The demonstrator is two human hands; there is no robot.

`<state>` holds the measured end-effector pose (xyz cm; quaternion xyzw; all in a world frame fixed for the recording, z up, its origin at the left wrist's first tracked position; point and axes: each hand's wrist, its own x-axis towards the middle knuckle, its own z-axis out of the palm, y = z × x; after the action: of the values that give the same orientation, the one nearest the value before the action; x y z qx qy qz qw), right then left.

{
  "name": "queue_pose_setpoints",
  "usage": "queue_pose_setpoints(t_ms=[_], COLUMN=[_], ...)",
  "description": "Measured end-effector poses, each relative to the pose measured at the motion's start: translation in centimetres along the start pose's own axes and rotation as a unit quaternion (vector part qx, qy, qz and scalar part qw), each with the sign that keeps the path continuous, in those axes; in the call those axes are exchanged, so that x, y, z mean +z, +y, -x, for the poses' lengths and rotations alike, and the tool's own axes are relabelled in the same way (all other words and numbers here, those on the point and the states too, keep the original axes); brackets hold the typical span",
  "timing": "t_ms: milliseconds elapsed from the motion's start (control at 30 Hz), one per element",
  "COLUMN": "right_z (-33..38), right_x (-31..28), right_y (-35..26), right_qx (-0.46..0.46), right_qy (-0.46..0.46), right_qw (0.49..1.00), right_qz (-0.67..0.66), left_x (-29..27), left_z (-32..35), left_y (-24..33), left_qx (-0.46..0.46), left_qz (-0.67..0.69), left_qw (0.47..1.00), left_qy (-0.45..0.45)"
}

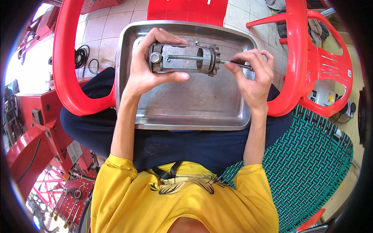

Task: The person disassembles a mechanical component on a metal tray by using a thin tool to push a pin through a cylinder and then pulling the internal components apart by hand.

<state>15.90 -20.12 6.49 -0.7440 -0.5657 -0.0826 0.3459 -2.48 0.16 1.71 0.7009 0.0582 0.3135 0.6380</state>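
Observation:
My left hand [145,66] wraps round the left end of a grey metal cylindrical housing [182,70], thumb below and fingers above. A bolt head shows at that end, and an open side reveals a threaded rod [186,57] inside. At the housing's right end sits a toothed ring [214,60]. From the ring a thin metal shaft [237,63] sticks out, and my right hand [254,72] pinches it between thumb and fingers. Whether it is one piece with the inner rod I cannot tell. The housing is held level above a shallow metal tray [186,126].
The tray rests over my lap, between the red plastic arms [68,58] of a chair. Another red chair [330,70] stands at the right. A green woven seat [311,155] lies below it. Red machinery [35,112] fills the left side, with a coiled black cable [81,56] on the tiled floor.

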Motion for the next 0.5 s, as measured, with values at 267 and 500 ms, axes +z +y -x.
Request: queue_pose_setpoints(t_ms=[267, 500], right_z=[-0.1, 0.4], right_x=[-0.2, 0.3], right_y=[-0.5, 0.1], right_qx=[0.027, 0.037], right_qy=[-0.029, -0.02], right_qw=[0.999, 0.999], right_qz=[-0.026, -0.029], left_x=[0.0, 0.1], left_z=[-0.1, -0.1], left_y=[0.1, 0.0], left_qx=[0.006, 0.01], left_qz=[0.003, 0.009], left_qw=[1.0, 1.0], left_qy=[-0.006, 0.002])
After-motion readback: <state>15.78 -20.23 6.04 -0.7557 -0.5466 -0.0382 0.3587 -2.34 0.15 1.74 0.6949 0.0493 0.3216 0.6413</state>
